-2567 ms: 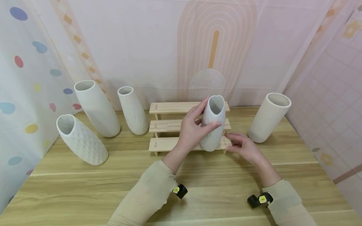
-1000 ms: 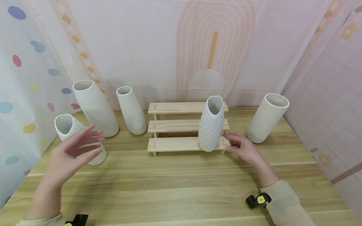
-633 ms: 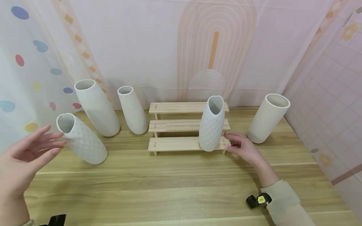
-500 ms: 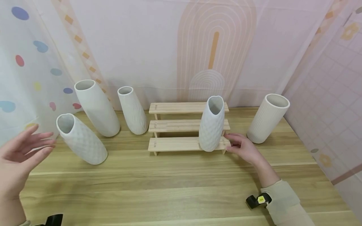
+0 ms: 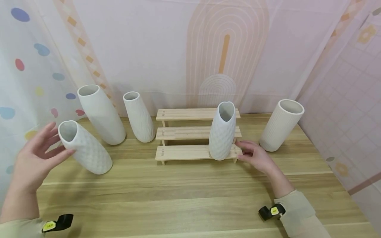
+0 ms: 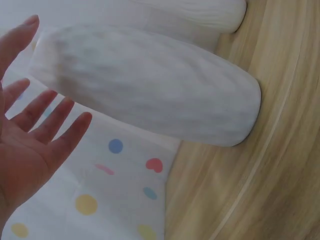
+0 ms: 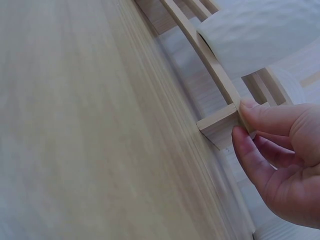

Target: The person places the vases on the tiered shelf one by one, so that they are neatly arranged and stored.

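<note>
Head view, leftmost vase [image 5: 87, 150], beside left hand [image 5: 35, 159]

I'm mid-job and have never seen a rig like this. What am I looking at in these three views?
No robot here: a person's bare hands do the work. The head view comes from a head-worn camera, looking forward and down; the other two come from black wrist cameras, each watching its own hand. On the table stand a three-step wooden rack and four white vases: three left of the rack, one right. A fifth vase stands on the lowest step. The right hand pinches that step's right end. The left hand is open beside the front-left vase, near its rim; I can't tell whether it touches, but it grips nothing.
</note>
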`<action>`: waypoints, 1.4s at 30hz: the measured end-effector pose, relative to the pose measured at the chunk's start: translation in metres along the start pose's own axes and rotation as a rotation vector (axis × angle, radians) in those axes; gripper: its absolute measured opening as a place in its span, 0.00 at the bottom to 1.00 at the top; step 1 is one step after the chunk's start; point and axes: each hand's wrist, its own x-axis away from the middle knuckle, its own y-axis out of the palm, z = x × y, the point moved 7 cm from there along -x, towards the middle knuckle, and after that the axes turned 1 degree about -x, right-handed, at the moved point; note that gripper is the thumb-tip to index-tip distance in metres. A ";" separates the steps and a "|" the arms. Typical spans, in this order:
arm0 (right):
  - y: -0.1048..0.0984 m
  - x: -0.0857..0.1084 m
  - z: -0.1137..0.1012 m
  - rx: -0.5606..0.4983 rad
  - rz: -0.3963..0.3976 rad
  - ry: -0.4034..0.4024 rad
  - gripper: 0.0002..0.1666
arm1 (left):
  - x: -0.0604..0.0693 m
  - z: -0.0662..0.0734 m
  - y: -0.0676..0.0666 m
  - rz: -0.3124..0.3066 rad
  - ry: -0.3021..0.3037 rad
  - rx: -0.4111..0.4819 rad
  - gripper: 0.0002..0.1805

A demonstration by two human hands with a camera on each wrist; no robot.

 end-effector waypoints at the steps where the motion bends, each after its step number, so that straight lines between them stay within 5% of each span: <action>1: 0.000 0.000 0.000 0.002 0.000 -0.002 0.28 | -0.002 -0.002 0.001 -0.008 -0.008 0.000 0.48; 7: 0.001 0.000 -0.001 -0.004 0.001 -0.011 0.28 | -0.009 -0.010 0.006 -0.020 -0.033 -0.054 0.46; 21: 0.001 -0.001 0.001 -0.002 0.004 -0.015 0.28 | -0.006 -0.010 0.002 0.111 -0.084 -0.190 0.43; 30: 0.001 -0.001 -0.001 -0.003 0.002 -0.024 0.28 | -0.003 -0.005 0.006 0.167 -0.025 -0.086 0.42; 35: 0.000 -0.001 -0.002 0.004 0.002 -0.014 0.28 | -0.005 0.004 0.019 0.194 -0.033 -0.017 0.43; 42: 0.000 -0.001 -0.002 0.003 0.000 -0.006 0.28 | -0.017 0.024 0.058 0.150 -0.013 -0.006 0.41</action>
